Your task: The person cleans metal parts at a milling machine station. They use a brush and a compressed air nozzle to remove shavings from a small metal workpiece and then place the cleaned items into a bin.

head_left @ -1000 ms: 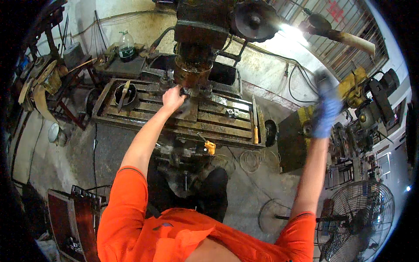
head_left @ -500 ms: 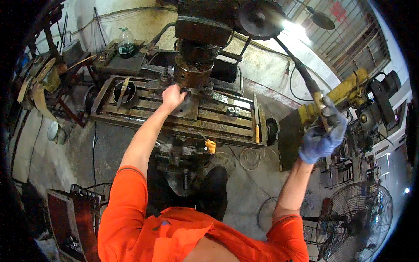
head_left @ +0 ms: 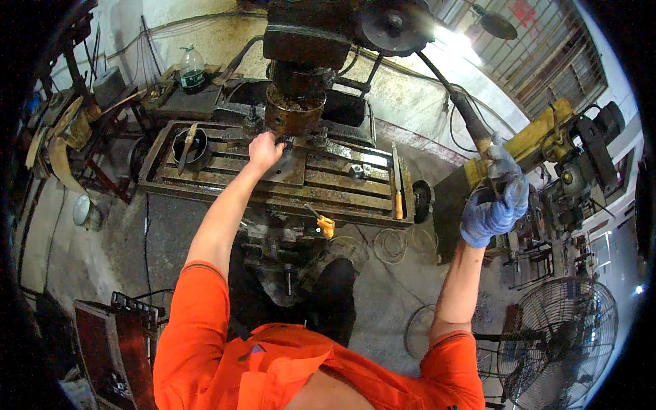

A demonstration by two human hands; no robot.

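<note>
My bare left hand (head_left: 265, 151) is closed at the drill press's thick, rusty spindle (head_left: 295, 109), just above the slotted metal table (head_left: 239, 194). What its fingers hold is hidden; a small dark piece shows beside the thumb. On the right, my right hand (head_left: 497, 198) wears a blue-grey glove and is closed around the lower end of a long feed lever (head_left: 467, 116). That lever slopes down from the round hub (head_left: 395, 27) on the machine head. Below the spindle, a flat plate (head_left: 288, 169) lies on the table.
A pot with a brush (head_left: 190, 147) stands at the table's left. A small metal block (head_left: 356, 171) and a yellow-handled file (head_left: 398, 198) lie on its right. A yellow-handled tool (head_left: 325, 225) juts from the front edge. A caged fan (head_left: 557, 342) stands lower right.
The view has shifted slightly, moving the machine a little left in the picture. My right hand and the lever's end sit slightly higher and further left; my left hand stays by the spindle.
</note>
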